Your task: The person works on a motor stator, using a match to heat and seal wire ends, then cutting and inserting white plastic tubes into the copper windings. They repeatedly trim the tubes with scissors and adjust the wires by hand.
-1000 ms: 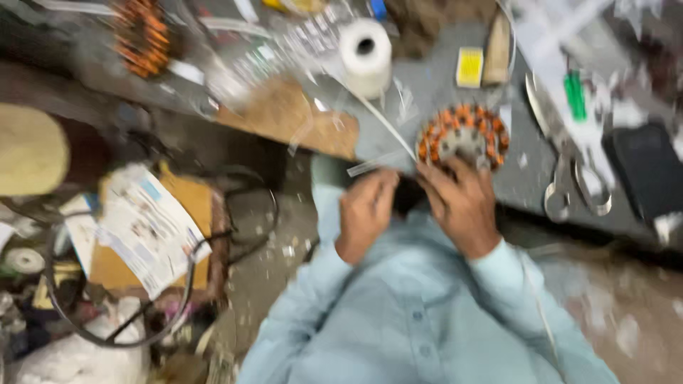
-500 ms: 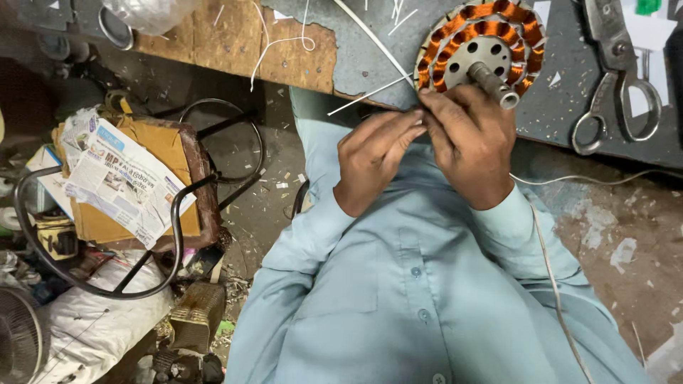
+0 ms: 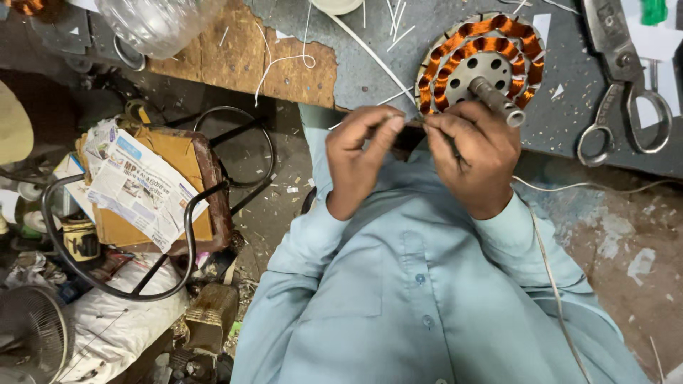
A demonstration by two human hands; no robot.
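Keep the thin lead pinched short, close to the stator (image 3: 478, 65) rim, so it stays taut and does not kink. Work with fingertips only, wrists steady against the table (image 3: 370, 67) edge, and avoid tugging against the copper coils, which look easy to nick. Mind the loose white sleeve strips (image 3: 370, 50) lying beside the winding; keep them out of the pinch.

Left hand (image 3: 359, 160): closed in a fine pinch, thumb and forefinger pressed together on something very thin, likely a wire end or sleeve; too small to tell which. Remaining fingers curled in, touching nothing else.

Right hand (image 3: 473, 160): also closed in a pinch, fingertips meeting those of the left just below the stator, seemingly on the same thin strand. Knuckles sit just under the steel shaft (image 3: 496, 102), near it, contact unclear.

Stator lying flat on the grey table, right above both hands, orange-copper coils ringed round a metal hub, shaft pointing toward the wearer. Scissors (image 3: 622, 85) resting to the right, well apart from the hands, untouched. Clear plastic bottle (image 3: 153, 25) at the top left of the table. Stool (image 3: 167, 192) with a newspaper (image 3: 139, 185) on the floor, off to the left.
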